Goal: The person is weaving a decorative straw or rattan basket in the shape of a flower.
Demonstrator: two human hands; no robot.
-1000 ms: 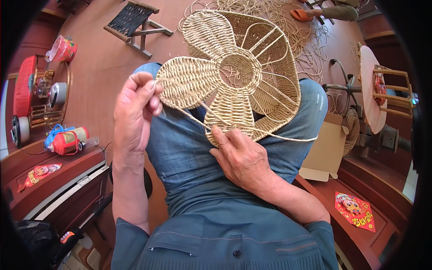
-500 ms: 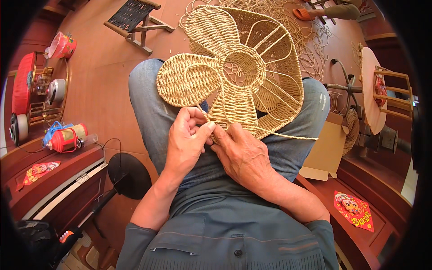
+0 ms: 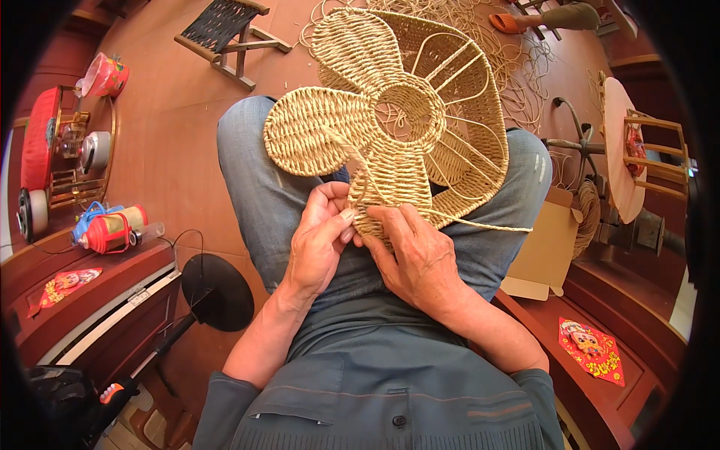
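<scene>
Head view: left fingers (image 3: 328, 193) pinch the near edge of the woven basket (image 3: 365, 127); right fingers (image 3: 394, 221) clasp it just alongside.

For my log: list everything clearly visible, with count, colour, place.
Woven basket: one, tan, lap
Loose cord: uncounted, tan, top
Cord coil: one, brown, right
Carton: one, tan, right
Folding stool: one, black and brown, upper left
Bucket: one, red, upper left
Container: one, red, left
Decorations: two, red, both sides
Disc: one, black, lower left
Board: one, pale, right
Slipper: one, orange, upper right
Another's trouser leg: one, brown, upper right
Jeans: one pair, blue, centre
Shirt: one, teal, bottom
Left hand: one, bare, at basket
Right hand: one, bare, at basket
</scene>
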